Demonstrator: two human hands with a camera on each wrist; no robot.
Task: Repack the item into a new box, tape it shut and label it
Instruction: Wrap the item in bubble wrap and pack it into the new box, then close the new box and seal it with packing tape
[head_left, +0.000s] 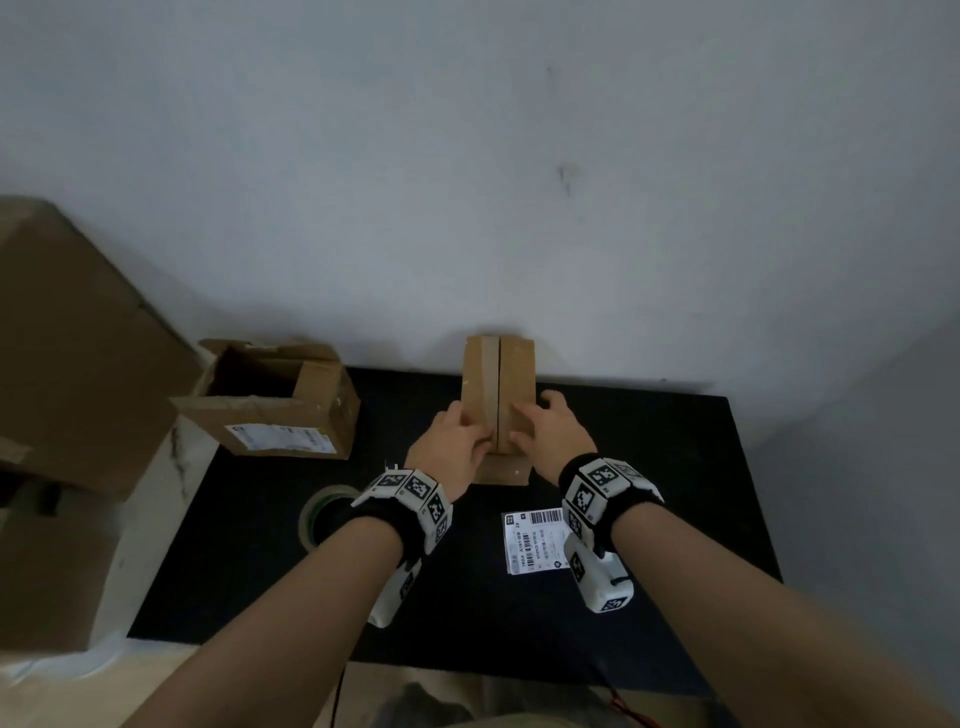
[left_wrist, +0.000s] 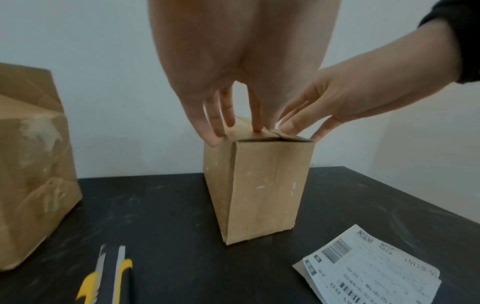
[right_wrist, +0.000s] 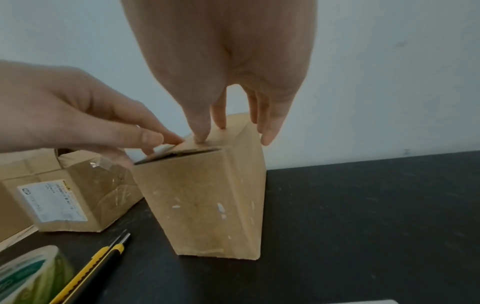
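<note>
A tall narrow brown cardboard box (head_left: 514, 374) stands upright on the black table (head_left: 649, 467), close to the wall. Its two top flaps are folded in and meet along a centre seam. My left hand (head_left: 480, 434) presses straight fingers on the left flap, which sits slightly raised near the front edge in the right wrist view. My right hand (head_left: 524, 431) presses the right flap down, fingers straight, with the outer fingers over the box's right edge. The box (left_wrist: 259, 185) (right_wrist: 202, 201) hides its contents. A white shipping label (head_left: 535, 540) lies on the table in front of the box.
An opened, older box (head_left: 270, 410) with a label stands at the left. A tape roll (head_left: 324, 514) and a yellow-black utility knife (right_wrist: 96, 265) lie near my left wrist. A large cardboard carton (head_left: 78, 338) stands beyond the table's left edge.
</note>
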